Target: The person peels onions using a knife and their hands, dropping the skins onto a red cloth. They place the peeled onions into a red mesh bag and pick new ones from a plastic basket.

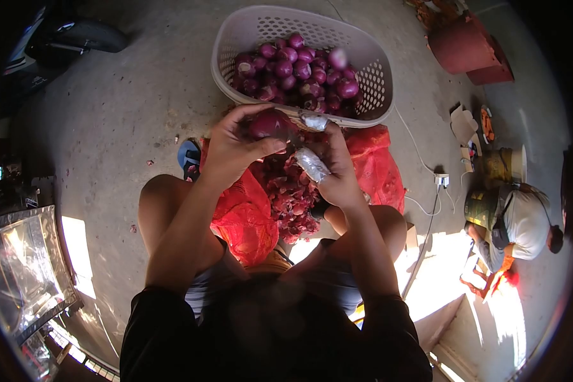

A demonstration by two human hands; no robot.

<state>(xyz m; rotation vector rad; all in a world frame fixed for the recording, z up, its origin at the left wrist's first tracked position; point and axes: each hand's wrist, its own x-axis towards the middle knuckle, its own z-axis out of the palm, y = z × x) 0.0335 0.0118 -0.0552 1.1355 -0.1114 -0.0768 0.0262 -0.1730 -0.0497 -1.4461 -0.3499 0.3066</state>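
A red onion (270, 125) sits in my left hand (235, 148), whose fingers curl round it just below the basket's near edge. My right hand (334, 162) is beside it, with silvery wrapping (311, 165) on the thumb and on a finger; its fingers are bent, and whether it holds a small tool is too dark to tell. Beyond both hands stands a pale perforated basket (226, 48) with many peeled purple onions (302, 70). Below my hands lies a heap of onion skins (293, 207) between parts of a red mesh sack (243, 219).
A power strip (441, 179) with cables lies on the concrete floor to the right. Another person (525, 223) bends over at the far right near a bucket. A red container (461, 48) stands at the upper right, a motorcycle wheel (86, 37) at the upper left.
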